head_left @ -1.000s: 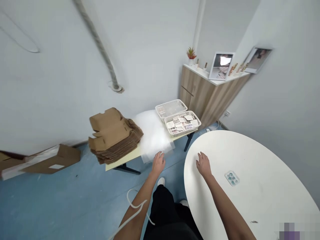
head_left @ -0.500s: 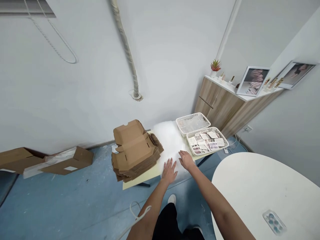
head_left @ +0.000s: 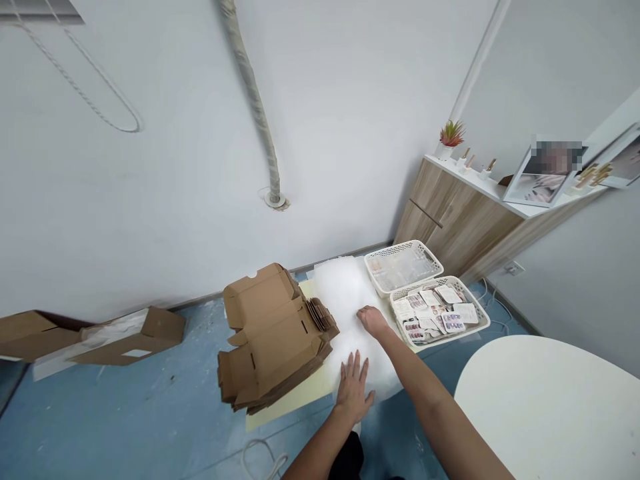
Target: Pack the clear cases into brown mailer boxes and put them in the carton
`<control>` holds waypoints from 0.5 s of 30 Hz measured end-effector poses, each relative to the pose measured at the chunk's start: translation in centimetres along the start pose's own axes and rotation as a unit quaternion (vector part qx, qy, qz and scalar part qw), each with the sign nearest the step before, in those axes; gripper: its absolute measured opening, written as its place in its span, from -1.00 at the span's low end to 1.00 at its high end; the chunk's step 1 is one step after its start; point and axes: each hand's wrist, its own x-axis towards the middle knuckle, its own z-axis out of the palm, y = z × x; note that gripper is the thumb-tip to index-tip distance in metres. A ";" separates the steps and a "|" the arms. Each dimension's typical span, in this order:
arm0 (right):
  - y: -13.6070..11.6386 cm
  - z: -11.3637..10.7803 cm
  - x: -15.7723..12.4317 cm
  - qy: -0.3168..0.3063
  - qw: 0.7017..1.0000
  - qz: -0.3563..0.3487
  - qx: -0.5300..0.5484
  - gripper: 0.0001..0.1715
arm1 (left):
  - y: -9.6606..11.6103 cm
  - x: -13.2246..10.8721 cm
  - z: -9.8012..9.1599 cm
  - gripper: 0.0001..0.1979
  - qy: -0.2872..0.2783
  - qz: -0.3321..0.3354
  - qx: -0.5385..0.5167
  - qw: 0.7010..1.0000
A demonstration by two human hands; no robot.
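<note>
A stack of thin white foam sheets [head_left: 343, 287] lies across the pale yellow table between flattened boxes and baskets. My left hand [head_left: 354, 388] rests flat on the near end of the stack, fingers spread. Further back, my right hand [head_left: 373, 321] is closed, its fingertips bunched against the top sheet, pinching it; the exact grip is partly hidden. To the left is a pile of brown flat cardboard boxes [head_left: 273, 333]. On the right, a white basket [head_left: 487, 321] holds several small cards and packs, with press-on nails showing on some.
A second white basket [head_left: 373, 277] with clear plastic pieces stands behind. Against the wall is a wooden cabinet [head_left: 460, 213]. A round white table [head_left: 545, 400] is at my right. Open cartons [head_left: 127, 340] sit on the blue floor, and a cable [head_left: 260, 450] lies near my feet.
My right hand has curled its fingers and moved further back along the sheets. My left hand stays flat near the front end. The view has shifted and come closer to the table.
</note>
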 end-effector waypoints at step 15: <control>1.5 -1.5 -15.8 0.148 0.988 0.030 0.040 -0.67 | 1.7 1.4 -4.6 -0.50 0.027 -0.004 -0.019 0.999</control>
